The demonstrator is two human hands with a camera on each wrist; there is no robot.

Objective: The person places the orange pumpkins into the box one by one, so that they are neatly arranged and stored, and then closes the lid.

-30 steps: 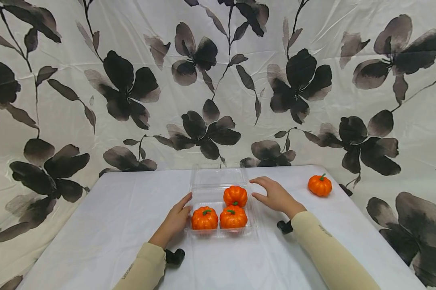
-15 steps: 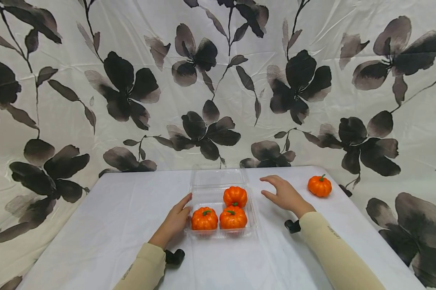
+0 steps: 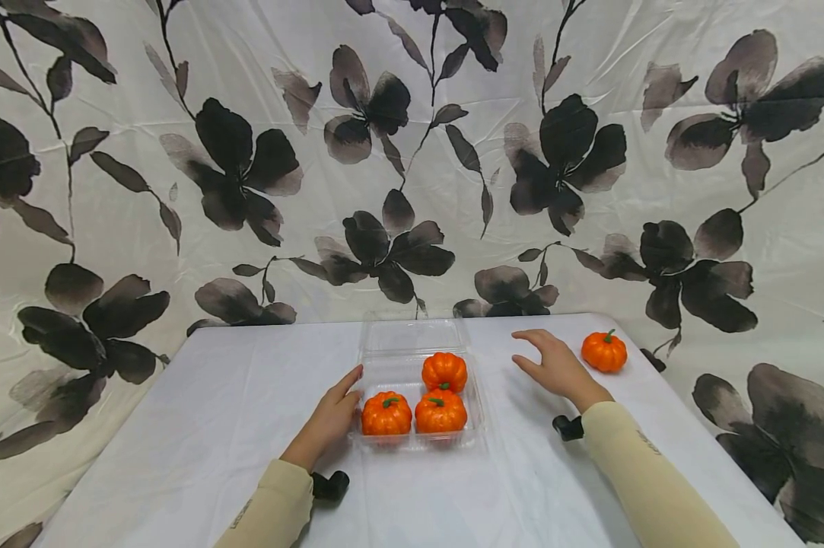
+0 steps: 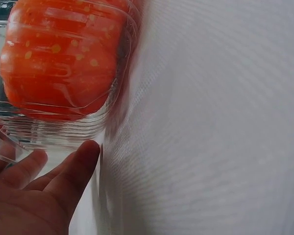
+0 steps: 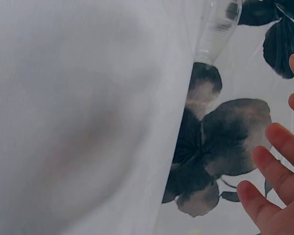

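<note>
Since the earlier frame the right hand [image 3: 558, 371] has slid rightward, farther from the box [image 3: 388, 371] and closer to the lone pumpkin [image 3: 604, 352]; the left hand [image 3: 332, 415] has stayed put. From my end I count four pumpkins, all orange with green stems: one out on the counter [image 3: 233, 426], near its far right corner, and three in the one clear box. Those three I place as the near left pumpkin [image 3: 387, 415], the near right pumpkin [image 3: 441, 412] and the far right pumpkin [image 3: 444, 370], the last tipped so its stem faces the near side. The box's single lid [image 3: 415, 336] is folded back behind it. I see two hands. The right grip is wide, thumb and fingers well apart and loosely curved, holding nothing; my right wrist view shows five fingertips, spread. The left grip is fairly loose as well, its fingers extended and touching the box's left edge. Two cream sleeves [image 3: 658, 487] reach in, and one flowered cloth [image 3: 384, 255] hangs behind the counter.
</note>
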